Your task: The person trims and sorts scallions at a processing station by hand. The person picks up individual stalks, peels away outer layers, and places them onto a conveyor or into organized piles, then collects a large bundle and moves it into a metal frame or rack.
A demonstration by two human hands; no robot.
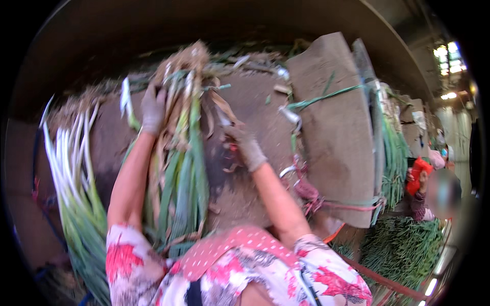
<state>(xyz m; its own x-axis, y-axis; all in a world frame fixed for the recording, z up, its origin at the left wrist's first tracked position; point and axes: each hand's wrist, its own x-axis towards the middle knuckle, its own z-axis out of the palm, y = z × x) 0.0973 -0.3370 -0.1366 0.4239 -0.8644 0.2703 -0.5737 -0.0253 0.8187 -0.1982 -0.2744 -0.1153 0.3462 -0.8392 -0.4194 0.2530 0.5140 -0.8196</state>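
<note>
A bundle of long green onions point(180, 160), with dry outer leaves and matted roots, lies in front of me on a dirt-covered board point(252, 99). The roots point away and the green tops come toward my body. My left hand point(153, 107), in a light glove, grips the bundle's left side just below the roots. To the right of the bundle, my gloved right hand point(243, 143) is closed around a small tool, apparently a knife, with a pale tip and a red part. Blur hides its exact shape. Dry leaf strips hang beside that tip.
Cleaned white-stemmed onions point(72, 164) lie at the left. An upright board point(333, 126), tied with green and pink cords, stands at the right. Beyond it are more bundled onions point(394, 160), a green heap point(402, 252) and a person holding a red item point(419, 176).
</note>
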